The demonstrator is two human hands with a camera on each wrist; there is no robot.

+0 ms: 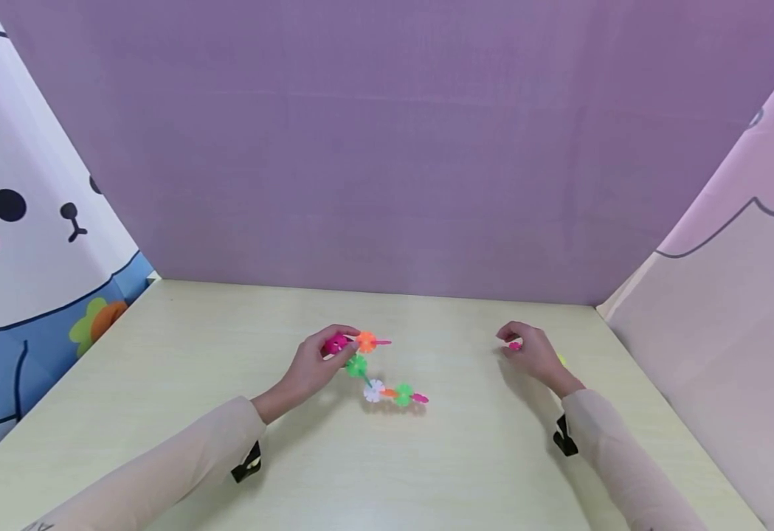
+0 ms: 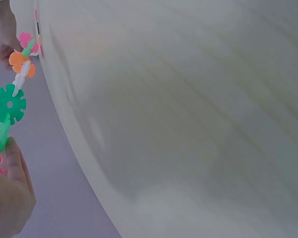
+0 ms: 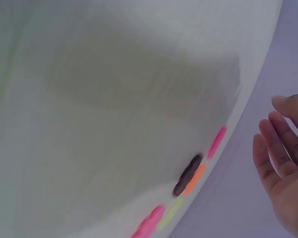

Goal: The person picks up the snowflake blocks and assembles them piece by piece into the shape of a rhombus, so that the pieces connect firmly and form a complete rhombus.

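My left hand (image 1: 316,359) pinches a pink snowflake disc (image 1: 336,344) between thumb and fingers, raised over the table. It belongs to a linked chain of plastic discs. An orange disc (image 1: 366,341) sticks out beside the fingertips. Below them a green disc (image 1: 356,366) leads to a white disc (image 1: 373,391), then to a second green disc (image 1: 403,394) and a pink end piece (image 1: 420,398). Empty, with loosely bent fingers, my right hand (image 3: 288,158) hovers over the right side of the table, near a loose pink disc (image 3: 217,142).
Several loose discs lie on the table (image 1: 466,457) by the right hand: a black disc (image 3: 186,176), an orange disc (image 3: 195,179), a yellow disc (image 3: 170,213) and another pink disc (image 3: 149,223). A purple panel (image 1: 387,147) rises behind the table, with printed panels on both sides.
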